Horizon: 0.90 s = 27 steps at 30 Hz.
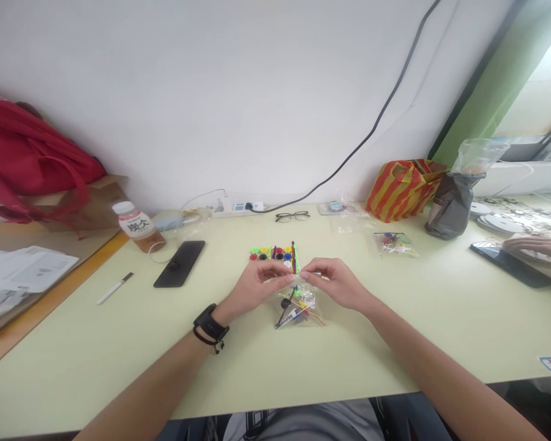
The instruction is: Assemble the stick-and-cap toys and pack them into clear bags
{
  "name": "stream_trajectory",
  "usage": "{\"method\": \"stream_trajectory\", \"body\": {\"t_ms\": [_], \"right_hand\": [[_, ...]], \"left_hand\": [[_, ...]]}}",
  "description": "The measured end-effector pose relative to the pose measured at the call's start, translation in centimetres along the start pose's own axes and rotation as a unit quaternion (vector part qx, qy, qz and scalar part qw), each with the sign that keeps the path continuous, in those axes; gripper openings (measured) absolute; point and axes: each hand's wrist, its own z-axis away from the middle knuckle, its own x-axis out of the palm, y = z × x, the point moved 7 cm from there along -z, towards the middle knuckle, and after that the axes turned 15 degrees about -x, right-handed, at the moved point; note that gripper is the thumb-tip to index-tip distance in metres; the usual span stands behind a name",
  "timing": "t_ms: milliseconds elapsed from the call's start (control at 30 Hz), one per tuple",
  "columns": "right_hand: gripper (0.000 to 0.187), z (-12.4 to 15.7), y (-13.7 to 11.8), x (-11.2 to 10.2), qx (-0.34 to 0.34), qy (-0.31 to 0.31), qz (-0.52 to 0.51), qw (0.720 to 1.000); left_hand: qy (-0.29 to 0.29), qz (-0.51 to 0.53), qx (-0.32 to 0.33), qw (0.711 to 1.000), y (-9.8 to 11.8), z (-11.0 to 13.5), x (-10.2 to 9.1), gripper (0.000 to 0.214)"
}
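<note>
A small clear plastic bag with colourful plastic pieces and thin sticks in it is in front of me. My left hand pinches the bag's top edge between thumb and fingers. On the other side, my right hand pinches the same edge, its fingertips close to the left ones. Just behind my hands are round coloured plastic pieces in rows. Beside them lies a bundle of thin coloured sticks, partly hidden by my fingers.
Left are a black phone, a pen and a drink bottle. Glasses and a power strip lie by the wall. Right are another filled bag, a striped bag, and another person's hand beside a phone.
</note>
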Motion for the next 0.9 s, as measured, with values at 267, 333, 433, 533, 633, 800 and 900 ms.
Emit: {"method": "stream_trajectory", "body": {"t_ms": [267, 333, 433, 533, 633, 800, 900], "right_hand": [[0.027, 0.2, -0.5, 0.9, -0.020, -0.044, 0.015, 0.999], [0.029, 0.3, -0.5, 1.1, -0.021, -0.052, 0.017, 0.998], [0.033, 0.5, -0.6, 1.0, -0.016, -0.069, 0.016, 0.997], [0.039, 0.7, -0.6, 0.9, 0.000, -0.105, 0.009, 0.994], [0.041, 0.9, -0.5, 0.8, 0.018, -0.143, 0.003, 0.990], [0.044, 0.9, -0.4, 0.5, 0.027, -0.172, -0.002, 0.985], [0.046, 1.0, -0.4, 0.7, 0.032, -0.191, -0.017, 0.981]], "left_hand": [[-0.051, 0.005, -0.018, 0.999, -0.1, 0.1, 0.5, 0.026], [-0.056, -0.010, -0.027, 0.998, -0.1, 0.2, 0.6, 0.027], [-0.073, -0.048, -0.042, 0.995, -0.2, 0.3, 0.9, 0.028], [-0.090, -0.073, -0.049, 0.992, -0.3, 0.3, 1.1, 0.029], [-0.104, -0.085, -0.056, 0.989, -0.3, 0.3, 1.1, 0.030], [-0.127, -0.088, -0.069, 0.986, -0.4, 0.2, 1.0, 0.030], [-0.156, -0.096, -0.076, 0.980, -0.5, 0.2, 1.0, 0.031]]}}
